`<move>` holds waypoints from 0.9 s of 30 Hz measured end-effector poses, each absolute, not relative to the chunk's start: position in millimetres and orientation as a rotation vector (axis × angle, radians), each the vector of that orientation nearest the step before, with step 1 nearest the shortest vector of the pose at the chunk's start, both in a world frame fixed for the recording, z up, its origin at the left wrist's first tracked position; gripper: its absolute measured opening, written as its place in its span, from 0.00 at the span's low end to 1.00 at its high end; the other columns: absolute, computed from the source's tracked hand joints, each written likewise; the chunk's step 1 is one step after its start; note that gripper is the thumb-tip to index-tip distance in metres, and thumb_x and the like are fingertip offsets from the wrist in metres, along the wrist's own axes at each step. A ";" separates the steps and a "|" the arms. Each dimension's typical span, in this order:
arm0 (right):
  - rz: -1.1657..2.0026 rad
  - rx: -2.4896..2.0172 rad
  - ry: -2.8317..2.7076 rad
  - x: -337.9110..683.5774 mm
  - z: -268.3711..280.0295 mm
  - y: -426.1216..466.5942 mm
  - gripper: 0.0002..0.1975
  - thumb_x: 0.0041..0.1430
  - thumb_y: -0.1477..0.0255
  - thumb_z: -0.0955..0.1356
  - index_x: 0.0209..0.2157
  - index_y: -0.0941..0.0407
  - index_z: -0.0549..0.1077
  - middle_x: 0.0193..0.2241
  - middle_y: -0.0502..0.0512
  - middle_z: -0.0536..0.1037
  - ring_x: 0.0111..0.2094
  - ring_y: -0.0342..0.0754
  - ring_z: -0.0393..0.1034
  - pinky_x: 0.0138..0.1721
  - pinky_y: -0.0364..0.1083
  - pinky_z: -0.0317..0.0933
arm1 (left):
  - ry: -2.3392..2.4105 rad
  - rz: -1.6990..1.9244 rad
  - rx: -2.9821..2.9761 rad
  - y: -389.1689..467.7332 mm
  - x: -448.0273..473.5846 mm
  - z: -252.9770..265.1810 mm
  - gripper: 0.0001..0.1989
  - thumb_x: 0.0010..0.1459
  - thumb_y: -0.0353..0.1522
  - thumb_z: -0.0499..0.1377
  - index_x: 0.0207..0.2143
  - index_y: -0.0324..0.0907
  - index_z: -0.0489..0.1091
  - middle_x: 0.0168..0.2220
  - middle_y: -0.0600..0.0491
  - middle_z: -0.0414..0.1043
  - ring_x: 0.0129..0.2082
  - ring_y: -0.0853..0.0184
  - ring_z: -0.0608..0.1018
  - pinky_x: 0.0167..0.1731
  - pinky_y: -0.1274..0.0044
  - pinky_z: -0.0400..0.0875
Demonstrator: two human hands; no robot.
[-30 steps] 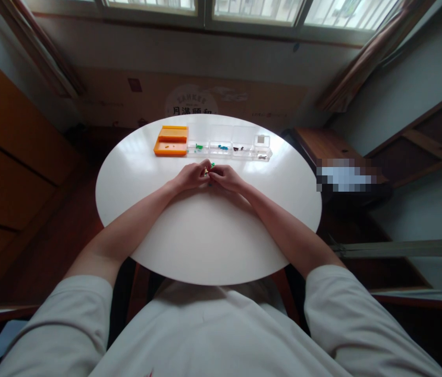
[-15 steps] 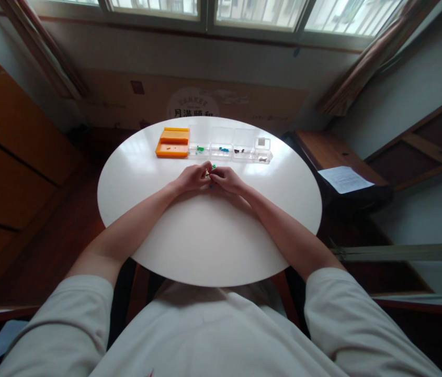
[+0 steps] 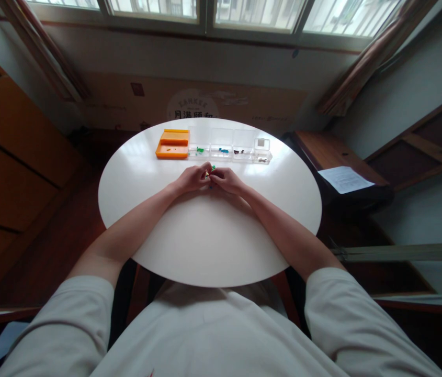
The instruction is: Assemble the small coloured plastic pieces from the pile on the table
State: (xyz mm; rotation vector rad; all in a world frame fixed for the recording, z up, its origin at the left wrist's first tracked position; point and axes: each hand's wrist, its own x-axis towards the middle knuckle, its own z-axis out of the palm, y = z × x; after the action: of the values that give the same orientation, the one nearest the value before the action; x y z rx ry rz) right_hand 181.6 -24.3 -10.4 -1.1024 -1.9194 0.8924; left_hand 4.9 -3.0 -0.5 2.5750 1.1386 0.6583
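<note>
My left hand (image 3: 194,178) and my right hand (image 3: 227,180) meet at the middle of the white table, fingertips curled together. Between them is a small colourful toy-brick piece (image 3: 213,168), mostly covered by the fingers. Green shows above the fingertips, pale yellow in the gap by my left fingers, and a speck of blue below. Both hands are closed on it, though its full shape is hidden. Just beyond the hands, a clear compartment box (image 3: 226,158) holds small green parts (image 3: 200,150), blue parts (image 3: 224,150), dark brown parts (image 3: 238,152) and whitish parts (image 3: 262,159).
An orange tray (image 3: 171,155) with a few tiny bits in it adjoins the clear box on the left. The oval white table (image 3: 205,241) reaches to my body. Right of it, a paper sheet (image 3: 345,179) lies on a brown wooden surface (image 3: 323,146).
The hands and the piece between them stay in almost the same pose. Only a very slight shift of the camera view shows.
</note>
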 end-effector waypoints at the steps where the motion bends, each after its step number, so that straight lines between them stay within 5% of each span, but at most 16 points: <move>1: 0.895 -1.103 -1.916 181.7 -10.7 -24.1 0.13 0.53 0.68 0.64 0.33 0.62 0.75 0.25 0.52 0.75 0.26 0.42 0.66 0.29 0.41 0.58 | 1.140 0.656 2.574 -2.9 4.9 -0.5 0.13 0.52 0.39 0.55 0.39 0.43 0.65 0.22 0.59 0.65 0.20 0.73 0.64 0.23 0.81 0.51; 27: 0.858 -1.105 -1.925 181.7 -11.2 -23.5 0.13 0.54 0.68 0.64 0.34 0.62 0.75 0.25 0.52 0.75 0.27 0.43 0.67 0.30 0.41 0.59 | 1.128 0.649 2.575 -2.0 4.3 -1.6 0.13 0.53 0.38 0.55 0.40 0.44 0.65 0.23 0.59 0.65 0.21 0.73 0.66 0.23 0.81 0.53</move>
State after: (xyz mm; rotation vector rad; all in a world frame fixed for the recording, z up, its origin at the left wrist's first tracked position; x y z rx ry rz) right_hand 181.7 -23.5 -11.2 -1.1049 -1.9248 0.8576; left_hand 4.3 -2.0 -1.6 2.5751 1.1277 0.6486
